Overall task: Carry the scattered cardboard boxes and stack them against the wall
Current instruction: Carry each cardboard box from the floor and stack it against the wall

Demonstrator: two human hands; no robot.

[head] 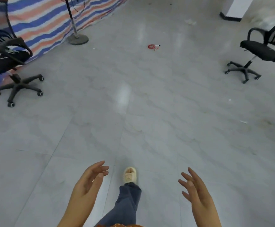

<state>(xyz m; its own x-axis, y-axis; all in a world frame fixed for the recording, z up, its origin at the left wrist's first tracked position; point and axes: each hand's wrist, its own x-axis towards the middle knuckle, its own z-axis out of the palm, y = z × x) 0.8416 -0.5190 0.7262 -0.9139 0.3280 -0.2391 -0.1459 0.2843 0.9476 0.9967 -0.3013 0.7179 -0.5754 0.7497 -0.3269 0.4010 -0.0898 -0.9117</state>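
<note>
The person's left hand [89, 181] and right hand [194, 188] are both held out low in front of the body, palms turned inward toward each other, fingers loose and slightly spread. Neither hand grasps anything. The two hands are well apart, with a leg between them. That leg wears blue denim [127, 203], soft and creased, and ends in a cream slipper [130, 175] with an open toe, planted on the floor.

No cardboard box shows anywhere in this view, so where the boxes lie cannot be told.

The floor [150, 112] is made of large pale grey tiles with faint marbled veins. Its surface is glossy and carries soft white reflections. Thin straight joints run between the tiles.

At the left stands a black office chair [10, 63] with a mesh back, curved armrests and a five-spoked base on small wheels. Thin white cords lie across its seat. Behind it hangs a woven tarp [43, 18] striped in blue, pink and white, its lower edge reaching the floor. Just beside the tarp rises a slim metal pole on a round, flat, dull base [77, 39].

At the right stands a second black chair [263, 49] of the same shape, tilted back. Far ahead, between the two chairs, a small red coiled cord [153, 46] lies on the tiles. At the upper right is a white pillar [235, 9] with a dark band at its foot.
</note>
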